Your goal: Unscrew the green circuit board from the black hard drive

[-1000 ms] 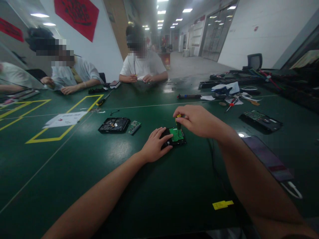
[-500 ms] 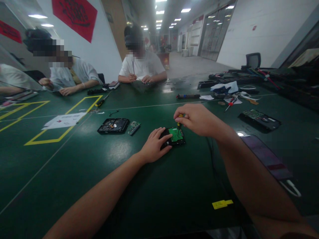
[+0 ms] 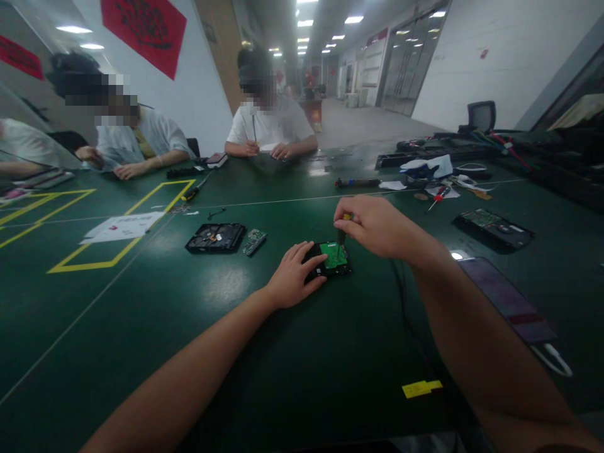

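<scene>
A black hard drive with a green circuit board (image 3: 333, 257) lies on the table in front of me. My left hand (image 3: 296, 274) steadies it from the left, thumb along the near edge and fingers over its top. From above, my right hand (image 3: 370, 225) grips a screwdriver (image 3: 340, 239) by its yellow and dark handle. The shaft stands nearly upright, its tip down at the board. Whether the tip sits in a screw is too small to tell. To the left lie an opened black drive casing (image 3: 216, 238) and a loose circuit board (image 3: 255, 241).
On the right are another hard drive (image 3: 493, 228), a phone (image 3: 507, 296) with a white cable, and a red screwdriver (image 3: 440, 196). A yellow tag (image 3: 421, 389) lies near the front edge. A paper sheet (image 3: 123, 226) lies left. Co-workers sit across the green table (image 3: 155, 314).
My right hand has shifted slightly to the right, its fingers turned a little on the screwdriver handle. My left hand and the hard drive stay in place.
</scene>
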A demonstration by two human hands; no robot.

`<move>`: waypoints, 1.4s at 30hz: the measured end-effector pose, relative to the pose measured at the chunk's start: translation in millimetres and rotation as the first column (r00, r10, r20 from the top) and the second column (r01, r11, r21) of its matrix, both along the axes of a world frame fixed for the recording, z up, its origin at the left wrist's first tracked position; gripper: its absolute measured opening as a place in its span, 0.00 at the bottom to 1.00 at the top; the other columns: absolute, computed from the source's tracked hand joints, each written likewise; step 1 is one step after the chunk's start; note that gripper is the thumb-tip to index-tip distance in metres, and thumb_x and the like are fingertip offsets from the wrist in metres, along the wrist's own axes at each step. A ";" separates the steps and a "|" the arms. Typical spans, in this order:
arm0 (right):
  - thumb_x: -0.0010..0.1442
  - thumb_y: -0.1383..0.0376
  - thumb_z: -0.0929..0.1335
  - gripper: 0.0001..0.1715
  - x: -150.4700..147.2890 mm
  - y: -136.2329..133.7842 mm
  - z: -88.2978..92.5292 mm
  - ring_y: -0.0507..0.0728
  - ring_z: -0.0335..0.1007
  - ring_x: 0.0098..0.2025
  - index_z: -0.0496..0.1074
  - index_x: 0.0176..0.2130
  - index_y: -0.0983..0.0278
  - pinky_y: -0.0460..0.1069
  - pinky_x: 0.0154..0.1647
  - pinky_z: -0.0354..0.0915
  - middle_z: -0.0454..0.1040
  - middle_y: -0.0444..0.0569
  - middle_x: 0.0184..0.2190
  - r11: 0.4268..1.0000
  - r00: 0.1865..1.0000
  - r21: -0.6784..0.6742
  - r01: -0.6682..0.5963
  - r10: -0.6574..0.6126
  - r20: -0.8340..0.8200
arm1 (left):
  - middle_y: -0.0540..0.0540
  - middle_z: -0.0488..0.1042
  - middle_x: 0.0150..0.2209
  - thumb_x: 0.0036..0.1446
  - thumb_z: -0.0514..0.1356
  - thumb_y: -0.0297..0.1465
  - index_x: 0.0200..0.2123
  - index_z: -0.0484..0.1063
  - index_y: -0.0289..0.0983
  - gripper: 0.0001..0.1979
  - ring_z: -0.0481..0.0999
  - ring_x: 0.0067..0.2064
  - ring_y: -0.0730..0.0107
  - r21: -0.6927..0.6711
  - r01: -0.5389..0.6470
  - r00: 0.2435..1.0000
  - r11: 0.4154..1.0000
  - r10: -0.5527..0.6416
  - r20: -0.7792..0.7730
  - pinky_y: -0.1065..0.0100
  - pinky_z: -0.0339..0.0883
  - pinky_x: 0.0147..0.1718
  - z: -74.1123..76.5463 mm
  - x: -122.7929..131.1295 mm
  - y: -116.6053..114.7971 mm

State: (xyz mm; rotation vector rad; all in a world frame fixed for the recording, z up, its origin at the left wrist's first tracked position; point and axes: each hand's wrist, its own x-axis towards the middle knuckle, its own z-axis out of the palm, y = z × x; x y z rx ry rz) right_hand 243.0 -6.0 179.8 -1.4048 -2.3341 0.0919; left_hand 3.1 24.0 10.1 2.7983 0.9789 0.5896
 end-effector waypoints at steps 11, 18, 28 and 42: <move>0.63 0.66 0.71 0.09 0.4 -5.3 3.9 0.59 0.77 0.40 0.78 0.45 0.63 0.52 0.43 0.64 0.83 0.51 0.41 0.998 0.996 -0.028 0.048 -0.050 -0.070 | 0.39 0.54 0.75 0.69 0.63 0.43 0.70 0.66 0.46 0.28 0.54 0.75 0.40 0.000 0.000 1.000 1.000 0.000 -0.001 0.36 0.53 0.71 1.6 -0.9 -0.2; 0.64 0.63 0.72 0.06 0.1 -3.8 4.4 0.58 0.75 0.37 0.80 0.40 0.63 0.52 0.41 0.62 0.82 0.50 0.38 0.999 0.997 -0.001 0.036 -0.036 -0.067 | 0.39 0.54 0.75 0.69 0.63 0.43 0.69 0.66 0.46 0.29 0.54 0.75 0.40 0.001 -0.002 1.000 1.000 0.002 0.004 0.36 0.52 0.71 -0.4 -1.0 0.4; 0.64 0.67 0.68 0.12 3.5 -2.9 4.9 0.57 0.77 0.37 0.82 0.43 0.63 0.52 0.42 0.64 0.84 0.50 0.40 1.000 0.999 0.013 0.018 -0.018 -0.031 | 0.39 0.55 0.75 0.69 0.63 0.44 0.69 0.67 0.46 0.28 0.55 0.75 0.40 0.002 0.002 1.000 1.000 -0.002 0.018 0.37 0.52 0.71 -2.0 -0.8 1.3; 0.64 0.65 0.69 0.11 0.2 -7.3 8.0 0.58 0.77 0.36 0.81 0.44 0.65 0.53 0.41 0.64 0.84 0.52 0.42 1.000 1.000 -0.021 0.009 -0.009 -0.027 | 0.38 0.54 0.75 0.70 0.62 0.43 0.69 0.66 0.46 0.28 0.53 0.75 0.39 -0.013 -0.006 1.000 1.000 0.006 -0.007 0.35 0.53 0.71 2.0 -1.2 -0.2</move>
